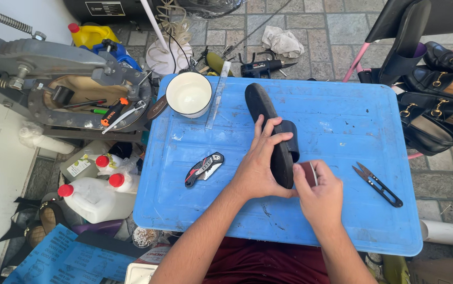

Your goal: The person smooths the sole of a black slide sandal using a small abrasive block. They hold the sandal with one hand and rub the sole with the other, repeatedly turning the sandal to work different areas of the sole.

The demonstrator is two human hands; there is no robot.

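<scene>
Here the left hand (256, 165) curls over a long black rubber shoe sole (271, 134) standing on edge, while the right hand (320, 195) pinches a small reddish-brown sanding piece (308, 172) against it.

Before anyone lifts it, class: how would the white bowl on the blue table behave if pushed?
The white bowl looks wide, low and upright, so it would probably slide rather than tip. It stands near the blue table's far edge, so a push could send it off. It looks hard, possibly breakable.
</scene>
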